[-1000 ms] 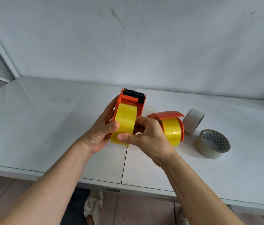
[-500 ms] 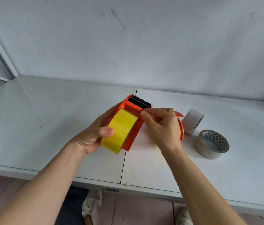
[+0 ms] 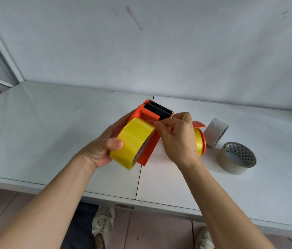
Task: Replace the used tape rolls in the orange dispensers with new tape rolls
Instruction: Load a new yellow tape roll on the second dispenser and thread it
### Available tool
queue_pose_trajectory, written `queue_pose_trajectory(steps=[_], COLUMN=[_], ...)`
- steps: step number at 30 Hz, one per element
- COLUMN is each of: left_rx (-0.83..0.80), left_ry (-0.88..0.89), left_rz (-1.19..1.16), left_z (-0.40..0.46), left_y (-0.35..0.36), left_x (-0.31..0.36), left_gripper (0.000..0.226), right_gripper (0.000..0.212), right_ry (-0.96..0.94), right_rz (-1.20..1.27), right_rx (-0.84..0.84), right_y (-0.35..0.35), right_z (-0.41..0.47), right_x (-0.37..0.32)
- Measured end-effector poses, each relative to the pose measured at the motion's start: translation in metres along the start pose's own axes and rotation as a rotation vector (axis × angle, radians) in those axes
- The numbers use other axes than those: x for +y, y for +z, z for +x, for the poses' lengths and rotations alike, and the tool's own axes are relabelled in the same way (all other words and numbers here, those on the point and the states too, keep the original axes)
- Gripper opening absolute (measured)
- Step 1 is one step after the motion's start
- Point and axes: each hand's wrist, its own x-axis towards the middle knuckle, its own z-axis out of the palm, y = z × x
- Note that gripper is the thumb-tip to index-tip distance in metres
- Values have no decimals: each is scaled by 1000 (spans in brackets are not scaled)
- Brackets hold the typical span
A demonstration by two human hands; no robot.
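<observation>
**A:** What lies nearest us, at the bottom of the frame?

**B:** Our two bare forearms, reaching up from the lower corners toward the middle, with a pair of pale shoes [image 3: 103,221] on the floor below the table [image 3: 34,141] edge.

**A:** And our hands?

**B:** Just left of centre, our left hand [image 3: 100,150] is closed around an orange dispenser [image 3: 148,139], thumb pressed on the face of the new yellow tape roll [image 3: 132,142] seated in it. The dispenser is held above the table, tilted, its black toothed blade [image 3: 160,108] pointing up and away. Our right hand [image 3: 177,141], centre frame, has thumb and forefinger pinched together at the roll's upper edge, just below the blade. We judge it is pinching the loose tape end, though the tape itself is too thin to make out.

**A:** How do we do this step well?

**B:** Let the left thumb ease so the roll can turn, draw the end straight and flat toward the blade, keep it from folding onto itself, and keep fingertips clear of the teeth.

**A:** What is beyond?

**B:** Partly hidden behind the right hand, a second orange dispenser [image 3: 201,139] stands on the table with yellow tape in it. Right of centre rest two grey used tape rolls, one on edge [image 3: 215,134], one lying flat [image 3: 236,158]. Farthest, a pale wall [image 3: 159,51] fills the upper frame.
</observation>
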Motion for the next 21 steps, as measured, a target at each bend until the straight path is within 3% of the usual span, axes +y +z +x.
queue_pose_trajectory(steps=[6,14,17,21], left_rx=[39,-7,-5,5], left_ry=[-33,-46,-52,-95], left_rz=[-31,-12,-36,-59], left_z=[-1,-2,-2,-3], left_y=[-6,-5,-6,-3], left_x=[0,3,3,2], left_gripper=[79,73,75,79], right_gripper=[12,17,20,7], right_ry=[-142,-270,-297,-338], right_rz=[-90,-218,-368,-652], right_rx=[170,207,241,288], right_y=[6,2,3,1], right_z=[-7,-9,-9,-11], right_x=[-1,-11,-14,-12])
